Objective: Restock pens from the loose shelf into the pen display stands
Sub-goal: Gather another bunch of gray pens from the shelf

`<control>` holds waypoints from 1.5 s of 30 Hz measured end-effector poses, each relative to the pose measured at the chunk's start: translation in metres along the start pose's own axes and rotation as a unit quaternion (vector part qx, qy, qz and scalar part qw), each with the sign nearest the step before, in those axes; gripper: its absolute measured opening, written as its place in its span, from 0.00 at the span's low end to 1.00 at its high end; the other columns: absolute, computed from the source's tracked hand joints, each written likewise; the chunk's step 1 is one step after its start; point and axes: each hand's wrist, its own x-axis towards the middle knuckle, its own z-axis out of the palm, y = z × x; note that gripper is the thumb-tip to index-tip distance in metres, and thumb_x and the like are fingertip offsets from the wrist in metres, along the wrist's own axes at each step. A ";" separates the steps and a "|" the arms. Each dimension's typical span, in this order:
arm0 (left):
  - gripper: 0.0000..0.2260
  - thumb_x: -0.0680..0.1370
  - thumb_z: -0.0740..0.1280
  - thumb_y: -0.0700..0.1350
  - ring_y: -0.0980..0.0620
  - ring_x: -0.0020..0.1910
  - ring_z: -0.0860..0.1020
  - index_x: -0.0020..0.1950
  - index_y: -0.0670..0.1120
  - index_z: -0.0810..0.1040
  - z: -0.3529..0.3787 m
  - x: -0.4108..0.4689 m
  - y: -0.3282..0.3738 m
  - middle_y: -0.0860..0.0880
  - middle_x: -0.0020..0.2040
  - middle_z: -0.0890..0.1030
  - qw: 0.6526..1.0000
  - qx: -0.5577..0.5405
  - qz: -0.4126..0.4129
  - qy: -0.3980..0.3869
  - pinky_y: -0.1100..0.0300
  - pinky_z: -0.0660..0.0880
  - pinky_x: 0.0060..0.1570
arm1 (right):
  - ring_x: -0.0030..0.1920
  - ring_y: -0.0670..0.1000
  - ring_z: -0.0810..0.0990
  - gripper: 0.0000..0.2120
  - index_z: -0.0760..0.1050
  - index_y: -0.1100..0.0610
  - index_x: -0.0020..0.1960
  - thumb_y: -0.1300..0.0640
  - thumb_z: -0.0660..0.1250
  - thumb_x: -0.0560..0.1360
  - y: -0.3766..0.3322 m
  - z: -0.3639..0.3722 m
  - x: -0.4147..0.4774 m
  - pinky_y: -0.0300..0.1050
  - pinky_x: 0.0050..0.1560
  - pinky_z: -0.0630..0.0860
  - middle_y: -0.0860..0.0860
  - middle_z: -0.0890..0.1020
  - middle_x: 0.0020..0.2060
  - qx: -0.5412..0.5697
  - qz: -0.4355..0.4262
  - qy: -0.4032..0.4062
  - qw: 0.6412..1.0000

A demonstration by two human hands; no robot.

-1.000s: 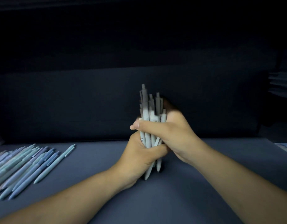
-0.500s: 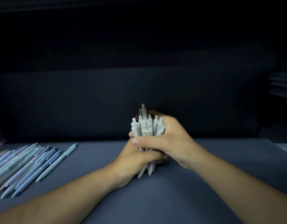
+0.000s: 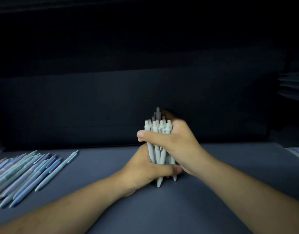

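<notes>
Matt pale grey plastic click pens (image 3: 159,146) in my fingers (image 3: 162,168): smooth barrels, no gloss. Loose blue and teal plastic pens (image 3: 27,173): equally matt. Dark blue shelf (image 3: 212,208): smooth, matt.

Loose pens (image 3: 25,173) crowd the shelf's (image 3: 229,166) left; its right side lies open.

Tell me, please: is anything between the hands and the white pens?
Nothing visible is. Both the left hand and the right hand already close directly around the white pens, whose tips touch the shelf. No display stand is in view.
</notes>
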 end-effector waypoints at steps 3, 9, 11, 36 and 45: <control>0.13 0.74 0.73 0.31 0.40 0.49 0.86 0.57 0.39 0.80 0.000 -0.001 -0.001 0.36 0.45 0.85 1.000 -0.001 -0.008 0.003 0.49 0.83 0.52 | 0.43 0.49 0.86 0.15 0.78 0.58 0.51 0.60 0.80 0.68 0.003 -0.001 -0.001 0.47 0.48 0.83 0.49 0.84 0.38 0.013 0.004 -0.010 1.000; 0.16 0.73 0.67 0.26 0.54 0.42 0.85 0.52 0.44 0.79 0.000 -0.001 -0.005 0.50 0.37 0.85 0.999 0.016 -0.014 0.038 0.61 0.79 0.41 | 0.38 0.51 0.85 0.12 0.76 0.66 0.41 0.62 0.78 0.70 0.011 0.001 -0.003 0.47 0.42 0.83 0.55 0.81 0.33 -0.017 0.018 -0.009 1.000; 0.16 0.74 0.67 0.26 0.51 0.44 0.85 0.54 0.44 0.79 0.000 0.001 -0.005 0.47 0.38 0.85 0.999 0.015 -0.008 0.036 0.58 0.81 0.42 | 0.41 0.54 0.86 0.11 0.78 0.68 0.44 0.61 0.77 0.71 0.011 0.002 -0.002 0.50 0.45 0.84 0.60 0.84 0.37 -0.007 0.023 0.010 1.000; 0.12 0.73 0.70 0.32 0.52 0.25 0.64 0.41 0.46 0.71 -0.008 -0.003 -0.002 0.46 0.29 0.69 0.994 -0.071 -0.085 0.025 0.62 0.60 0.25 | 0.49 0.50 0.86 0.11 0.83 0.61 0.51 0.54 0.76 0.74 -0.026 -0.014 -0.016 0.44 0.54 0.82 0.54 0.88 0.45 -0.142 0.054 0.020 0.988; 0.08 0.74 0.67 0.31 0.50 0.19 0.65 0.40 0.42 0.71 0.000 -0.026 0.041 0.44 0.25 0.73 0.999 -0.036 -0.003 -0.026 0.65 0.60 0.21 | 0.47 0.46 0.83 0.18 0.75 0.50 0.62 0.55 0.75 0.75 -0.063 -0.035 -0.123 0.42 0.53 0.81 0.46 0.82 0.53 -0.367 0.065 0.146 0.916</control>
